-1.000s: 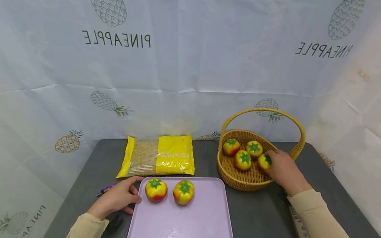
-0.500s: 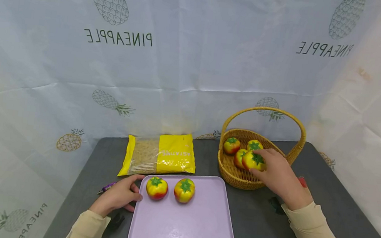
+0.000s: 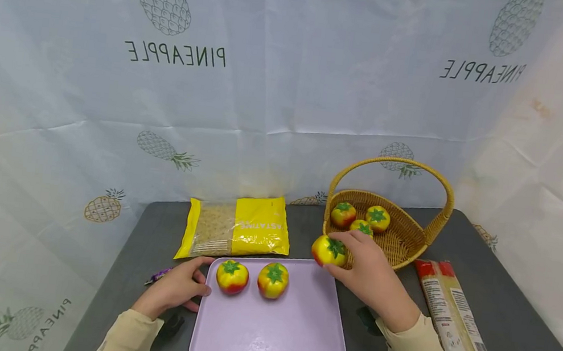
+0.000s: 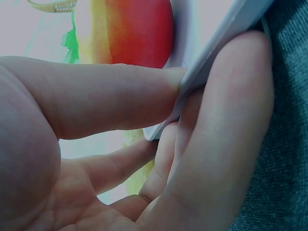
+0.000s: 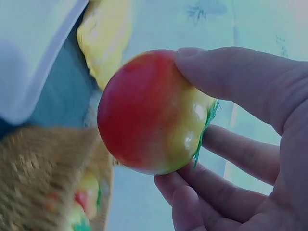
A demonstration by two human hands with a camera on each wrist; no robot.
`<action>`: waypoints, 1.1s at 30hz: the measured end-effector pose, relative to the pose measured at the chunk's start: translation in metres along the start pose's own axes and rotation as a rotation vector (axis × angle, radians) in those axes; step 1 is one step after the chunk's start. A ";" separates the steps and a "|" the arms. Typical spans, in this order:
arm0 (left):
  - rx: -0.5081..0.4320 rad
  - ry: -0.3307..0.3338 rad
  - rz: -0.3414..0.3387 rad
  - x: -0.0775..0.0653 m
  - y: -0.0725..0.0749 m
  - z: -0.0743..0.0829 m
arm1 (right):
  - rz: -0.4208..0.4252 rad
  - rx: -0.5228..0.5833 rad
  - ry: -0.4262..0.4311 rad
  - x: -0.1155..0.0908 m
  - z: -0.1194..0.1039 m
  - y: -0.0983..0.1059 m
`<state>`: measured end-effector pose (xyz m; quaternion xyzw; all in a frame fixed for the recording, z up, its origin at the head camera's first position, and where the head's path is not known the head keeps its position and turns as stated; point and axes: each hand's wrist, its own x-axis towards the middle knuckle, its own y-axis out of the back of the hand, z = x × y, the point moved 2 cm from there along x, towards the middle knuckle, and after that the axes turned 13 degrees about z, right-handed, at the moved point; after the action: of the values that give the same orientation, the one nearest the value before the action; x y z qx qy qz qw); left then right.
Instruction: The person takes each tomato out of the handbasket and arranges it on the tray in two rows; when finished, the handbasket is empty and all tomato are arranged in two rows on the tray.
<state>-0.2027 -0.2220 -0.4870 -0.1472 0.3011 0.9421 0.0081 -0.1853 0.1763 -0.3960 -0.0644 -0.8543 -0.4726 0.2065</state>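
My right hand [image 3: 371, 271] pinches a yellow-and-red, tomato-like fruit [image 3: 329, 251] with a green star-shaped top. In the head view this fruit is between the wicker basket [image 3: 409, 257] and the lilac tray [image 3: 270, 334]. The right wrist view shows the thumb on one side of the fruit [image 5: 149, 115] and fingertips on the other. At the tray's left rim, my left hand [image 3: 174, 287] grips the edge, thumb and fingers on opposite faces in the left wrist view. Two matching fruits, a left one [image 3: 232, 277] and a right one [image 3: 273, 280], sit on the tray.
Three more such fruits lie in the basket, one of them [image 3: 378, 218] towards the back. Behind the tray is a yellow pasta bag [image 3: 260, 227]. A long red-and-white packet [image 3: 461, 326] lies at the right. A small purple item [image 3: 160, 275] is beside the left hand.
The right hand has lifted a fruit from the basket's right side and carried it left, past the basket's front rim towards the tray. The left hand stays on the tray's edge.
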 end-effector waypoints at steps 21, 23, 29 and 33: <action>0.014 0.012 -0.005 0.003 0.000 -0.001 | -0.119 -0.022 -0.045 -0.018 -0.014 -0.049; 0.012 0.009 -0.008 0.003 0.000 -0.001 | -0.120 -0.029 -0.039 -0.019 -0.015 -0.051; 0.012 0.005 -0.006 0.003 0.001 0.001 | -0.126 -0.056 -0.016 -0.021 -0.016 -0.058; 0.012 0.008 -0.003 0.002 0.001 0.000 | -0.133 -0.076 -0.004 -0.022 -0.014 -0.062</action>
<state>-0.2046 -0.2224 -0.4869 -0.1514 0.3066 0.9397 0.0093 -0.1805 0.1322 -0.4469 -0.0164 -0.8386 -0.5172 0.1703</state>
